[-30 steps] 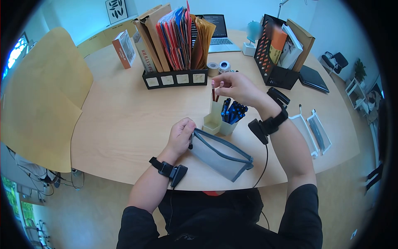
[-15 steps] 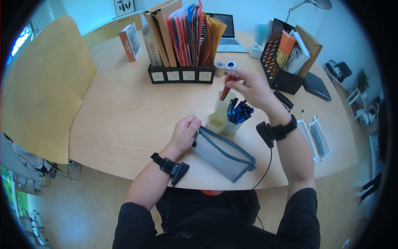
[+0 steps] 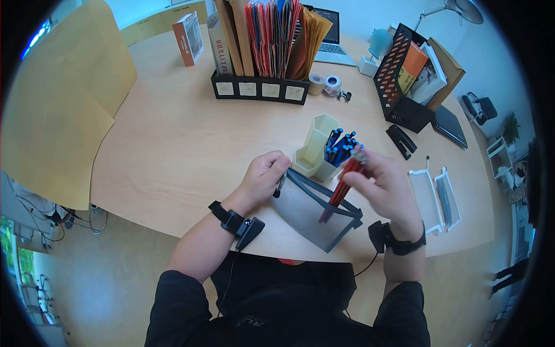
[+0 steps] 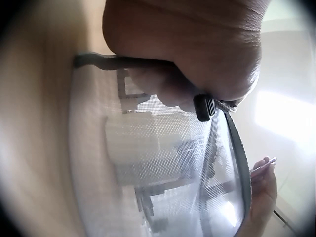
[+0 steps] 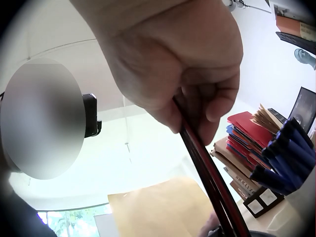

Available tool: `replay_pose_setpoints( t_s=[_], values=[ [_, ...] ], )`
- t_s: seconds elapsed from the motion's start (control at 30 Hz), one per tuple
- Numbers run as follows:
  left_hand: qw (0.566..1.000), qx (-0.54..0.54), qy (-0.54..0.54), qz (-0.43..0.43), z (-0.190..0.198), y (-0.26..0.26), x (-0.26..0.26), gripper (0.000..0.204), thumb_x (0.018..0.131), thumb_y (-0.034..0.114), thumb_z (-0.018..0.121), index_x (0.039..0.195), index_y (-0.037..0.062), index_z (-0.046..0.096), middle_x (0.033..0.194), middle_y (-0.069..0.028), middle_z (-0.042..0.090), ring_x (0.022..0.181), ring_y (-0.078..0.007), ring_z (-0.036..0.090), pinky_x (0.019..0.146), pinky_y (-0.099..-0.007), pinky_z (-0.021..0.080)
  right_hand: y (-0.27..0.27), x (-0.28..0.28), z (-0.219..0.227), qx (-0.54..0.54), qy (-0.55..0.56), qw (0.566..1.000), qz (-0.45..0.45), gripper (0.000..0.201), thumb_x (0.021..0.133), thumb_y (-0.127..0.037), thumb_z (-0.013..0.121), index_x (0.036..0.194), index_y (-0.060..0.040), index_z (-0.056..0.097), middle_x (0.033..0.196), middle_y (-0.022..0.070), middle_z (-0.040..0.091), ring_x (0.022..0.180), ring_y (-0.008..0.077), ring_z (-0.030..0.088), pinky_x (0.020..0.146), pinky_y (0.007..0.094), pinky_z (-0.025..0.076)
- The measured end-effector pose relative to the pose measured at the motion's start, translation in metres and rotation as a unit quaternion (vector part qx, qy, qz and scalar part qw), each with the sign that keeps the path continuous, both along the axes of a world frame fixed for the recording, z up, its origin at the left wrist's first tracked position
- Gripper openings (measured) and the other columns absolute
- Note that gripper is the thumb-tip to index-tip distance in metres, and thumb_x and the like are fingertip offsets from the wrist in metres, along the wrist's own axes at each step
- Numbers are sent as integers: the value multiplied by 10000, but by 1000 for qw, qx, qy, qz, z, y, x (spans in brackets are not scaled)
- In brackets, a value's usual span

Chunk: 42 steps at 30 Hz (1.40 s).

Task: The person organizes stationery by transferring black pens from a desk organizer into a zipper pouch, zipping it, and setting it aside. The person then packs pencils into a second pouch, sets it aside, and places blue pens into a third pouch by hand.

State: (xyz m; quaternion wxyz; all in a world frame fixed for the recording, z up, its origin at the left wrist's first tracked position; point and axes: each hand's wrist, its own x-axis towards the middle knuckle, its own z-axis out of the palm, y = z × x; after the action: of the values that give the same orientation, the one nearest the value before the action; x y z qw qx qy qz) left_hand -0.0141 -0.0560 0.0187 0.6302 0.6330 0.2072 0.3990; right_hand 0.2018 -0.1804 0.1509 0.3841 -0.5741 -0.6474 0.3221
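My left hand grips the corner of a grey mesh zipper pouch by its zipper end; the pouch's mouth gapes along the top. In the left wrist view a black zipper pull hangs below the fingers. My right hand pinches a bundle of dark red pencils near their upper ends. They tilt, lower ends overlapping the pouch's mouth. The right wrist view shows the pencils running down from the thumb and fingers. Just behind the pouch stands a pale hexagonal pen holder with several blue pens.
A black file box packed with folders stands at the back, tape rolls beside it. To the right are a slanted black magazine rack, a stapler and white-edged pouches. The table's front edge is close to my body.
My right hand has lifted the red pencils out of the pen holder's tall compartment and brought them toward me, over the pouch. The left hand keeps its grip on the pouch corner.
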Motion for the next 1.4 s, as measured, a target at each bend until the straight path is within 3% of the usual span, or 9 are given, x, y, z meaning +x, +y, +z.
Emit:
replay_pose_setpoints(
  t_s=[0.13,0.27,0.53,0.63,0.83,0.87,0.93,1.13,1.4],
  values=[
    [1000,-6,1,-13,0,0,2,361,987,381,535,823,62,576,684,71,477,622,-18,410,548,-192,356,4,-11,-23,-103,-17,993,53,288,860,-28,660,1130,48,596,883,45,655,781,72,600,735,240,500],
    [999,-9,35,-32,0,-2,1,350,986,369,540,831,59,581,691,70,488,630,-17,415,554,-196,362,10,-14,-51,-92,-17,989,119,331,875,-132,674,1174,-7,608,777,112,678,693,119,624,650,277,482],
    [999,-8,22,-34,1,-2,3,328,984,339,551,836,49,590,708,46,533,663,-23,460,586,-200,399,11,-14,-49,-245,90,947,187,602,925,-138,616,1458,-57,349,941,121,699,682,117,577,664,267,477],
    [998,0,52,-37,-1,1,0,326,983,329,555,827,45,590,724,32,567,684,-27,496,609,-204,425,11,-17,-69,-165,160,951,207,625,918,-95,617,1471,-57,330,907,48,672,653,66,525,608,222,444],
    [998,-29,35,-33,7,-4,1,288,982,279,548,822,42,584,717,26,572,667,-31,489,600,-208,416,11,-22,-54,-144,-81,963,214,670,863,-84,653,1453,-36,339,935,132,702,663,129,585,655,263,484],
    [998,-28,36,-34,4,-2,0,288,982,279,548,822,42,584,717,26,572,667,-31,489,600,-208,416,10,-23,-56,-144,-80,963,213,670,863,-84,653,1453,-36,339,935,132,702,663,129,585,655,263,484],
    [997,-64,-21,-49,-5,5,-3,177,963,169,517,870,36,587,741,17,572,653,-37,474,605,-202,407,8,-24,-65,-146,105,974,136,602,841,-36,628,1395,-1,397,883,114,699,677,136,602,669,271,491],
    [998,-54,23,-34,3,4,-7,160,953,157,487,961,20,570,823,-8,599,771,-57,558,705,-201,457,12,-18,-78,-143,153,960,184,428,832,20,533,1259,33,516,966,90,672,834,103,595,779,263,484],
    [996,-58,15,-71,6,-3,0,174,976,158,504,1023,14,591,858,-7,605,747,-50,533,680,-219,458,14,-12,-72,-246,153,930,227,316,880,-55,520,1179,26,580,962,30,638,868,83,551,807,256,469]
  ],
)
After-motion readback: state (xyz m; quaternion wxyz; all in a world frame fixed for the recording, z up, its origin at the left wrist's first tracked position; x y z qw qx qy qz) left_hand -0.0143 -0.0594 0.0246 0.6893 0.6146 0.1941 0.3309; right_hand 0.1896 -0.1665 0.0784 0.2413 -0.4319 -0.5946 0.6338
